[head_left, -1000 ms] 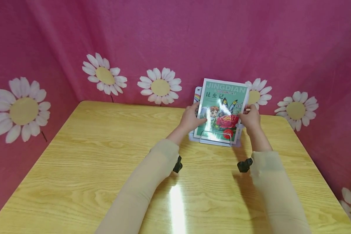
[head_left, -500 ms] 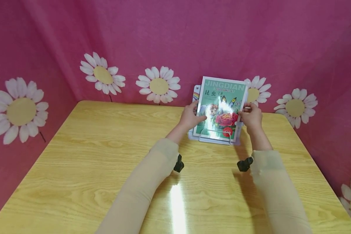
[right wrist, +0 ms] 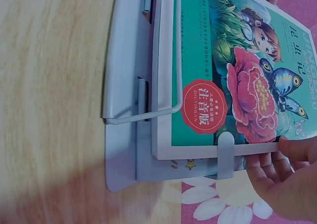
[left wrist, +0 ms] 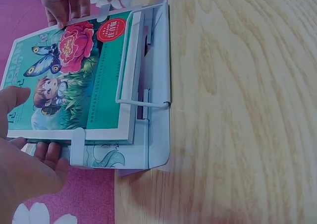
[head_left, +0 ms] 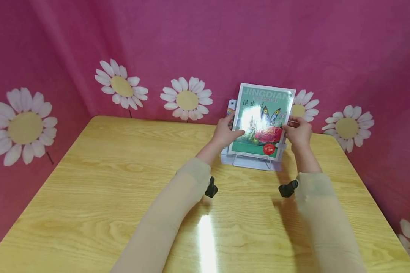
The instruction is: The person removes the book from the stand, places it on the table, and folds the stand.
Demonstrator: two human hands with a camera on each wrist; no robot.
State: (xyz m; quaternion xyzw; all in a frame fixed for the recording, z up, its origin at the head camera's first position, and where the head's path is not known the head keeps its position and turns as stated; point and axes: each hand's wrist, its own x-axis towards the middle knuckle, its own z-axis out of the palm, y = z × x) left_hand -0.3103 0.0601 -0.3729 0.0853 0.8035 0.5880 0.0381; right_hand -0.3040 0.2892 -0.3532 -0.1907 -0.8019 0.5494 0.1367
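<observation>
A book [head_left: 264, 123] with a green cover, a red flower and a butterfly leans on a pale book stand [head_left: 226, 158] at the back of the table. My left hand [head_left: 224, 132] grips its left edge, thumb on the cover and fingers behind. At the right edge, my right hand [head_left: 300, 132] pinches the book between thumb and fingers. In the left wrist view, the book's lower edge sits above the stand's ledge, still behind the wire page holder [left wrist: 143, 104]. Side clips [left wrist: 77, 147] overlap the cover's edges. The stand's back panel is mostly hidden.
The wooden table [head_left: 123, 189] stretches in front and to the left. A pink curtain [head_left: 191, 41] with white daisies hangs behind and at both sides. Small black wrist cameras [head_left: 288, 188] sit under the sleeves.
Both hands have raised the book slightly, and its lower edge has come up from the stand's ledge. The stand stays in place.
</observation>
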